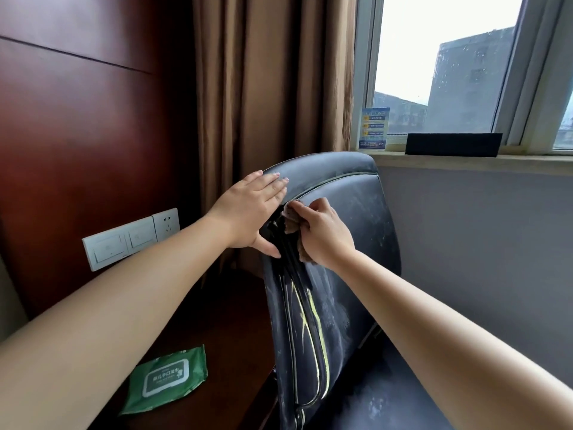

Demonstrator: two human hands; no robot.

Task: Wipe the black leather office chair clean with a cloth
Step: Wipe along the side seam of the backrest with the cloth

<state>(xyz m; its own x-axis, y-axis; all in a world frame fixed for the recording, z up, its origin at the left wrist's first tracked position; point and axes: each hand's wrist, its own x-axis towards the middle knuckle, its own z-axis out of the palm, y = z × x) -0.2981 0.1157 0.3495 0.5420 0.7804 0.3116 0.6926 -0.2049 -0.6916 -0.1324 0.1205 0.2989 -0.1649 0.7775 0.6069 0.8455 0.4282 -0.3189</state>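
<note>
The black leather office chair (356,231) stands in front of me, its backrest worn and dusty, with a cracked seam running down its left edge. My left hand (251,209) lies flat with straight fingers over the top left corner of the backrest. My right hand (322,231) grips a bunched brown cloth (291,221) and presses it against the seam just below the top corner. Most of the cloth is hidden under my fingers.
A green pack of wet wipes (167,378) lies on the dark wooden desk (229,336) left of the chair. Behind are a wall socket panel (130,238), brown curtains (266,72), and a window sill (465,159) holding a blue card (373,128) and a black block (452,144).
</note>
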